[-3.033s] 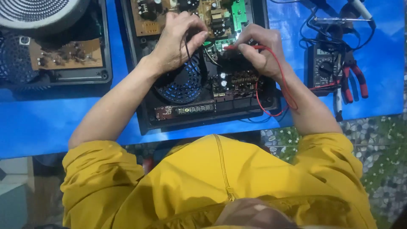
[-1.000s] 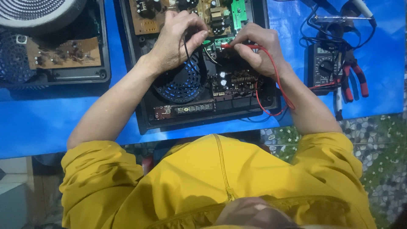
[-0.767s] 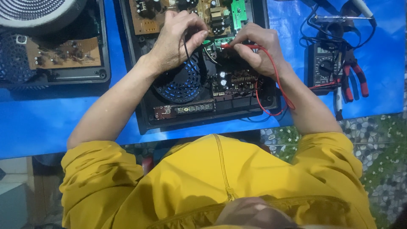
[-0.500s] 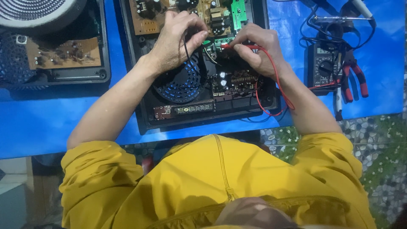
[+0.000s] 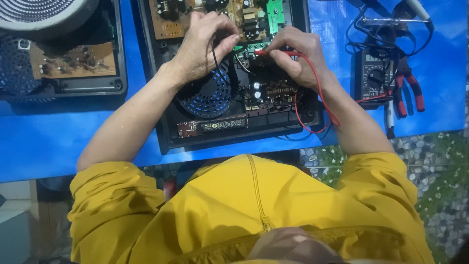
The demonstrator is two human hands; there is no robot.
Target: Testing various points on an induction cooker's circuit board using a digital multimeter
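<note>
1. A black open case [image 5: 168, 122] lies on the blue table [image 5: 58, 142], right in front of the person. Inside it are a round black fan grille [image 5: 207, 95] with blue showing through, a brown circuit board [image 5: 168, 19] at the far end, a small green board [image 5: 274, 13] beside it, and a dark board with small round parts [image 5: 273, 93] on the right. A thin strip with a little display [image 5: 215, 126] sits along the near edge.
2. A second black case [image 5: 105, 83] lies to the left. It holds a smaller brown board [image 5: 73, 59] and a blue grille [image 5: 14, 68].
3. The left hand [image 5: 202, 41] is curled over the far part of the fan grille. Its fingers pinch a black wire probe [image 5: 215, 51].
4. The right hand [image 5: 298, 54] is curled too, and its fingertips pinch a red probe [image 5: 273, 52] (the tip points left, toward the other hand). The two hands are near each other over the middle of the case.
5. The red wire [image 5: 320, 105] loops down over the right side of the case and runs to a dark meter [image 5: 373, 78] on the right.
6. Red-handled pliers [image 5: 408, 88] lie just beside the meter.
7. The person wears a yellow top [image 5: 254, 205].
</note>
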